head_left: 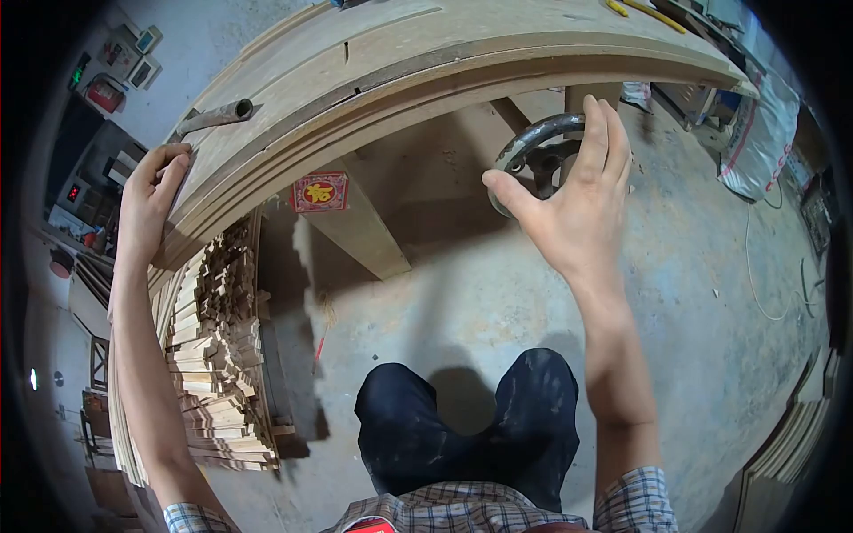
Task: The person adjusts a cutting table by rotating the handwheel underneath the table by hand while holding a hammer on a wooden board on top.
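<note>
My left hand (148, 209) is at the left end of a long, pale wooden board (293, 164) along the bench's front, its bent fingers closed over the edge. A metal pipe (218, 116) lies on the bench top just beyond those fingers. My right hand (582, 191) is held up in front of a dark, worn handwheel (544, 135) below the bench. Its thumb stands apart from the stretched fingers, and nothing shows in its grasp. The hand covers the wheel's right part; whether it touches the rim I cannot tell.
Stacked wooden strips (218, 391) stand at the lower left, under the bench. A bench leg (355, 231) bears a red label (320, 193). Yellow-handled tools (653, 15) lie at the far right of the top. A white sack (760, 142) and a cable (753, 275) are at right.
</note>
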